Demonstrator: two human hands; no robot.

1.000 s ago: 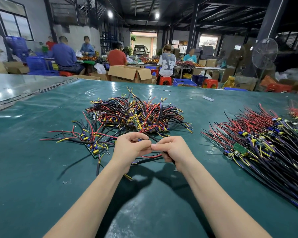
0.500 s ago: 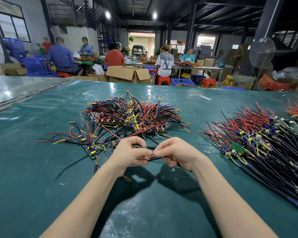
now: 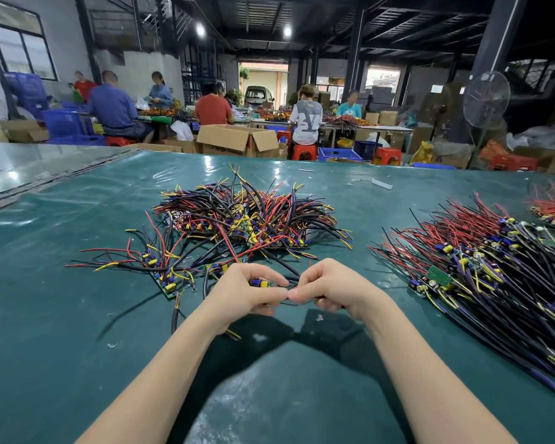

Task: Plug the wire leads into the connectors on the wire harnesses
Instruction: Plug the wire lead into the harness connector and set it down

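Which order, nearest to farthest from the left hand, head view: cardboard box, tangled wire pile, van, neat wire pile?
1. tangled wire pile, just beyond left hand
2. neat wire pile, right
3. cardboard box, past table
4. van, far doorway

The table cover (image 3: 77, 315) is showing dark teal. The middle heap of wires (image 3: 247, 213) is mixing red, black, yellow and purple. In the right bundle (image 3: 494, 267), red is running along the far ends, purple and black along the near ends, with a plain green board (image 3: 439, 277) among them. The small board (image 3: 261, 283) in the left hand (image 3: 237, 294) is showing blue and yellow parts; the lead (image 3: 288, 280) in the right hand (image 3: 330, 283) is looking black. Far stools (image 3: 303, 152) are glowing red, crates (image 3: 64, 123) blue.
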